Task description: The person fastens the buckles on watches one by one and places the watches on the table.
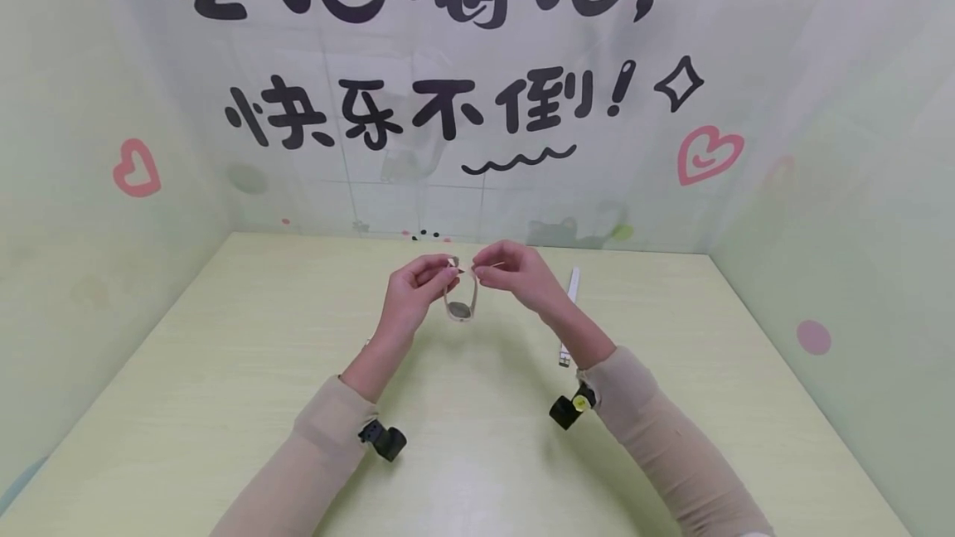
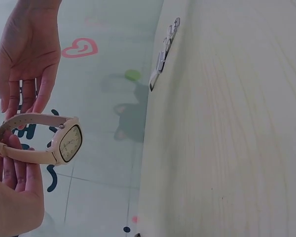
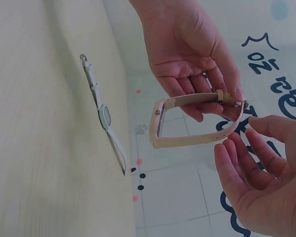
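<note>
One beige watch (image 1: 460,311) hangs above the table (image 1: 477,454), its buckle end pinched by the left hand (image 1: 406,292); the right hand (image 1: 525,276), fingers parted, is at the strap, contact unclear. Two more watches lie on the table: a pale right-hand watch (image 1: 574,282), partly behind the right forearm (image 1: 582,336), and a pale left-hand watch (image 3: 104,117), mostly blocked by the left forearm (image 1: 376,363) in the head view.

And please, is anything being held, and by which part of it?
A beige watch: the left hand pinches its strap near the buckle. Whether the right hand also grips the strap cannot be told.
</note>
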{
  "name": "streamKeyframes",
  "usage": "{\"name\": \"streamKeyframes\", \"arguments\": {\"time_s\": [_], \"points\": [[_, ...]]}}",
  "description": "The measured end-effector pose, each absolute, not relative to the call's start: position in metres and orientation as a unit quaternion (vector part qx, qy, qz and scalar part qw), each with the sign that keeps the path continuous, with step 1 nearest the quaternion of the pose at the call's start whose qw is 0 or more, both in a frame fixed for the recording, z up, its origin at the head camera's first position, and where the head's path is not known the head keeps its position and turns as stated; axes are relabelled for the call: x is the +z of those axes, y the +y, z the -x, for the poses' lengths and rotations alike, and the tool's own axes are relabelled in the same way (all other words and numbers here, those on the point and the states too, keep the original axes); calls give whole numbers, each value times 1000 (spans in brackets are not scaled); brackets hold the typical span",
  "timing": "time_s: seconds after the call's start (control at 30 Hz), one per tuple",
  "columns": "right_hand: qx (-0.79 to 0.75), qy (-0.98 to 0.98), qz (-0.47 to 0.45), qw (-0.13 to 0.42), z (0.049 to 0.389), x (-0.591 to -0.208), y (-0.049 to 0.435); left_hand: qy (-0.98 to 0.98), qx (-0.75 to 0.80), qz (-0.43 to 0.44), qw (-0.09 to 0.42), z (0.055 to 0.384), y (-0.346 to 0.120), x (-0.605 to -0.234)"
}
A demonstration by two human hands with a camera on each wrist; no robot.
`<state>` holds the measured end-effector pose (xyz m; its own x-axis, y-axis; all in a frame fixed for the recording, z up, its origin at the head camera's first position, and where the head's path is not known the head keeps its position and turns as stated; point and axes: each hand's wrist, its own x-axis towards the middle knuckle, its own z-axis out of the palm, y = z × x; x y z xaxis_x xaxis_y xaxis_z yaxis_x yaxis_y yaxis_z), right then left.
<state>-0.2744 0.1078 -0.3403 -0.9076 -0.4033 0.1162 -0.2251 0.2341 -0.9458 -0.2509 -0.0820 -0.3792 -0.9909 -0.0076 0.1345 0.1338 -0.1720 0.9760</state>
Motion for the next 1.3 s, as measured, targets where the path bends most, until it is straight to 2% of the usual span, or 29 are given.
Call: {"name": "streamKeyframes", "arguments": {"time_s": [0.77, 1.3], "points": [[-541, 810, 222, 36, 272, -329, 105, -693, -717, 45, 60, 252, -80, -380], [-427, 867, 254, -28, 271, -325, 93, -727, -677, 67, 96, 253, -78, -385]]}}
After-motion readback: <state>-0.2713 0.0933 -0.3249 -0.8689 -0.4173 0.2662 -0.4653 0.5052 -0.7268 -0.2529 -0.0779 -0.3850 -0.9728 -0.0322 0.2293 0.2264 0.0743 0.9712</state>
